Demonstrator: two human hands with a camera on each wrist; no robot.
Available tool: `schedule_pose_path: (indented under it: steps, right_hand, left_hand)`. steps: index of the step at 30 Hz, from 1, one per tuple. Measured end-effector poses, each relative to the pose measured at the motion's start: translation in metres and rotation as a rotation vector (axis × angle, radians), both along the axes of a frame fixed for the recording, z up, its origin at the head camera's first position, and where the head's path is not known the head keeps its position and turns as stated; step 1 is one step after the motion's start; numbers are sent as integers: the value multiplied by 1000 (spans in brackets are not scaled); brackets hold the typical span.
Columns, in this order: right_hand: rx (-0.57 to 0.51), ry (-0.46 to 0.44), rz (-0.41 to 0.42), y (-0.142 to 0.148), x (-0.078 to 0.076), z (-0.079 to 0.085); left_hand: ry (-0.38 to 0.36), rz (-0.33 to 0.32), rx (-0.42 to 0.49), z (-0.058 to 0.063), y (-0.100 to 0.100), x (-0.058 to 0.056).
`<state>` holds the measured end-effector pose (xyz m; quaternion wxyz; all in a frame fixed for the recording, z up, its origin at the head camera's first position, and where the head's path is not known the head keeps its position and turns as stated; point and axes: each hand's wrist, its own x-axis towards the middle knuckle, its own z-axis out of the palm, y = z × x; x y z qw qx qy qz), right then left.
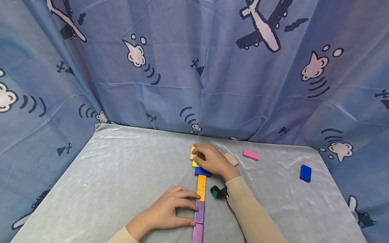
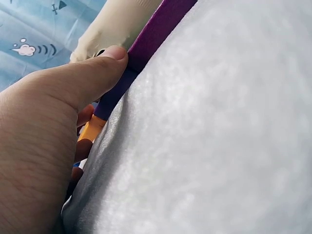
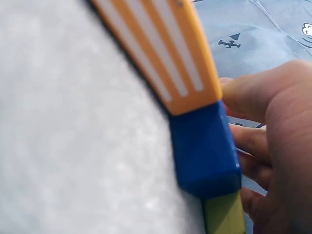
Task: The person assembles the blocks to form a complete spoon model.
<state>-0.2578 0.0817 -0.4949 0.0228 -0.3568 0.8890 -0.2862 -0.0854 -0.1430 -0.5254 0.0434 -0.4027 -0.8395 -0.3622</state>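
Observation:
A row of wooden blocks runs away from me: a magenta block (image 1: 198, 233), a purple block (image 1: 199, 212), an orange block (image 1: 201, 187), a blue block (image 1: 202, 171) set crosswise, a yellow block (image 1: 195, 164) and a plain wood block (image 1: 192, 153). My left hand (image 1: 171, 209) lies along the row's left side, fingers spread, tips at the orange and purple blocks and thumb by the purple-magenta joint. At the far end my right hand (image 1: 214, 160) pinches the plain wood block between thumb and fingers, partly covering it and the yellow block.
Another plain block (image 1: 231, 159) lies just beyond the right hand. Farther right are a pink block (image 1: 251, 155) and a second blue block (image 1: 305, 173). A small black camera (image 1: 218, 192) sits at the right sleeve. A blue patterned curtain (image 1: 170, 67) borders the grey cloth-covered table (image 1: 130, 162).

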Motion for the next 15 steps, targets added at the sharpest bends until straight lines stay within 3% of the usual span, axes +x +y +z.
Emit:
schedule_pose_path:
  steps: [6, 11, 15]
  right_hand:
    - [14, -4, -7, 1, 2, 6]
    - [11, 20, -39, 7, 6, 22]
    - [2, 27, -77, 15, 9, 35]
  left_hand:
    - [-11, 2, -6, 1, -1, 0]
    - [8, 3, -1, 0, -1, -1]
    - [-19, 3, -7, 0, -1, 0]
